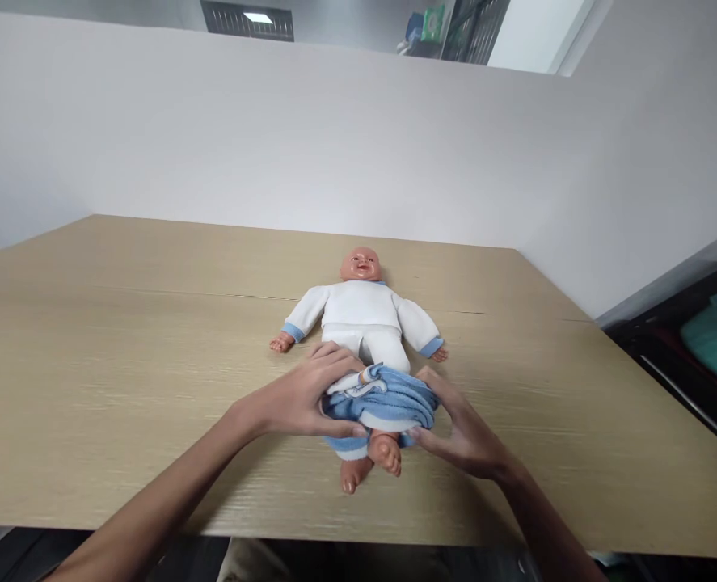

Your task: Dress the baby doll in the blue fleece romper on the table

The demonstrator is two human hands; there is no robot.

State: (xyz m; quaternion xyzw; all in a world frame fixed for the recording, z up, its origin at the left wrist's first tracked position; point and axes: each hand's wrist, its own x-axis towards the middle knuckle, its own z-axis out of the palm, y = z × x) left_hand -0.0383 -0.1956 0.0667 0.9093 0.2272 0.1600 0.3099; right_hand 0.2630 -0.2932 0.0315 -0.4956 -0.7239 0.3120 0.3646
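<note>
A baby doll (361, 303) lies on its back on the wooden table, its head away from me and its feet toward me. It has on a white top and white bottoms with blue cuffs at the wrists. A bunched blue garment with white trim, which looks like doll pants (398, 400), is gathered around its lower legs. My left hand (309, 388) grips the left side of this cloth, thumb in front. On the right side, my right hand (458, 424) pinches the cloth between thumb and fingers. Both bare doll feet (385, 453) stick out below it.
The wide wooden table (152, 347) meets a white wall (309, 137) at the back. Beyond the table's right edge sits a dark rack with a green item (715, 343). A window opening above the wall shows a green packet (433, 24).
</note>
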